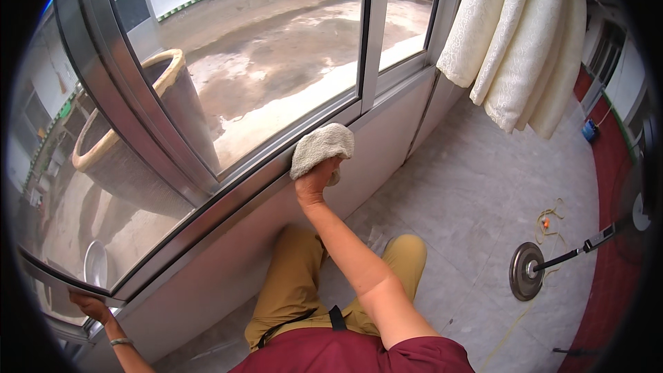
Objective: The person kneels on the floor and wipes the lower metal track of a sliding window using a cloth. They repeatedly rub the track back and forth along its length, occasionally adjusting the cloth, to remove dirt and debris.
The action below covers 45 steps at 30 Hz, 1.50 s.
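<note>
A pale, nubby cleaning cloth (pixel 322 148) is in my right hand (pixel 318 181), pressed on the lower rail of the metal window frame (pixel 259 166). The cloth covers most of the fingers, which are bent round it. Far to the left, my left hand (pixel 91 307) grips the bottom corner of the window frame, its fingertips partly hidden by the edge. A bracelet (pixel 121 341) circles that wrist. Between the two hands, the rail runs slantwise above a white wall panel (pixel 207 255).
Cream curtains (pixel 525 41) hang at upper right. On the grey tiled floor (pixel 456 235) at right stand a round metal stand base (pixel 526 271) and a yellow cord (pixel 549 217). Through the glass, a large clay vat (pixel 173 110) and a round metal basin (pixel 96 263) show outside.
</note>
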Each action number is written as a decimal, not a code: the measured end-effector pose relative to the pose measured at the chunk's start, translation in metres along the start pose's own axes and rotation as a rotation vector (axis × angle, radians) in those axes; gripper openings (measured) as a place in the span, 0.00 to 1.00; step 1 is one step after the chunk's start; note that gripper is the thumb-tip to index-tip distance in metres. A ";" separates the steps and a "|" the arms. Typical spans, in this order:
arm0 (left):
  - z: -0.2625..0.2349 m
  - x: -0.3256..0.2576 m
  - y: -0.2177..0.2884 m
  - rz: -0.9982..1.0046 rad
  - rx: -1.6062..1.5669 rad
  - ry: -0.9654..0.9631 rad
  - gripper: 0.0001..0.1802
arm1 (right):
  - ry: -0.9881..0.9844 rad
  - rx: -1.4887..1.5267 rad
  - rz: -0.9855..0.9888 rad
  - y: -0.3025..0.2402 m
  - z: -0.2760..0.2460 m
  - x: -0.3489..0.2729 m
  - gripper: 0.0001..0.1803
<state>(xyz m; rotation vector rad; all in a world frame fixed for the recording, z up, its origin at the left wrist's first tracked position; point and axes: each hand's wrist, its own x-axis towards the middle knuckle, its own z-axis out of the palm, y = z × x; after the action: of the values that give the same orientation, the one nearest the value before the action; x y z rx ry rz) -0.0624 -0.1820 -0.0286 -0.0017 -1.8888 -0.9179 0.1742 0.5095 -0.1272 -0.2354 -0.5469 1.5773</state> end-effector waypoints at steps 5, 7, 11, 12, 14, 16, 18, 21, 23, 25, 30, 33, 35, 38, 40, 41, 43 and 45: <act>-0.020 0.041 -0.057 0.070 0.066 0.024 0.33 | -0.221 -0.178 -0.046 -0.014 0.007 -0.049 0.19; -0.027 0.045 -0.068 0.048 0.060 0.012 0.33 | -0.265 -1.133 -0.744 -0.054 0.023 -0.068 0.28; -0.035 0.062 -0.090 -0.112 0.089 0.009 0.32 | -0.131 -0.259 -0.054 -0.084 0.009 -0.041 0.31; -0.040 0.066 -0.095 -0.101 0.101 0.034 0.32 | -0.262 -0.432 -0.337 -0.100 0.013 -0.029 0.31; -0.055 0.083 -0.101 0.003 0.100 0.114 0.31 | -0.259 -0.346 -0.259 -0.113 0.016 0.000 0.34; -0.077 0.086 -0.108 0.044 0.110 0.131 0.30 | -0.313 -0.162 -0.117 -0.138 0.050 0.017 0.23; -0.067 0.079 -0.097 -0.123 0.114 0.178 0.30 | -0.477 -0.075 -0.122 -0.144 0.081 0.031 0.19; -0.056 0.075 -0.079 -0.366 0.296 0.194 0.33 | -0.662 -0.449 -0.380 -0.133 0.117 0.034 0.24; -0.111 0.128 -0.121 -0.310 0.499 0.126 0.34 | -0.572 -0.855 -0.841 -0.105 0.148 0.020 0.30; -0.080 0.084 -0.127 -0.296 0.450 0.108 0.33 | -0.632 -0.848 -0.830 -0.096 0.154 -0.001 0.29; -0.106 0.080 -0.153 -0.324 0.214 0.185 0.31 | -0.642 -0.352 -0.142 -0.060 0.136 -0.033 0.26; -0.081 0.068 -0.135 -0.476 0.133 0.208 0.34 | -0.687 -0.719 -0.350 -0.056 0.105 -0.043 0.25; -0.068 0.054 -0.121 -0.638 0.162 0.240 0.36 | -0.683 -0.456 -0.047 -0.051 0.086 -0.052 0.26; -0.085 0.066 -0.137 -0.488 0.053 0.268 0.38 | -0.541 -0.004 0.370 -0.047 0.081 -0.057 0.26; -0.103 0.085 -0.144 -0.464 0.226 0.232 0.37 | -0.413 0.468 0.724 -0.066 0.096 -0.060 0.22; -0.087 0.078 -0.138 -0.495 0.231 0.230 0.36 | -0.515 0.397 0.631 -0.070 0.089 -0.054 0.25; -0.074 0.061 -0.121 -0.545 0.254 0.249 0.33 | -0.716 0.277 0.455 -0.066 0.077 -0.047 0.31; -0.062 0.014 -0.086 -0.376 0.731 0.193 0.28 | -0.487 0.120 0.627 -0.073 0.087 -0.054 0.30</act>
<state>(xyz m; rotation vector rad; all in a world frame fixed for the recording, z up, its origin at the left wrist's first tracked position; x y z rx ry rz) -0.0539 -0.2850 -0.0548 0.8720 -1.9701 -0.3938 0.2025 0.4391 -0.0270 0.0900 -0.7984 2.2942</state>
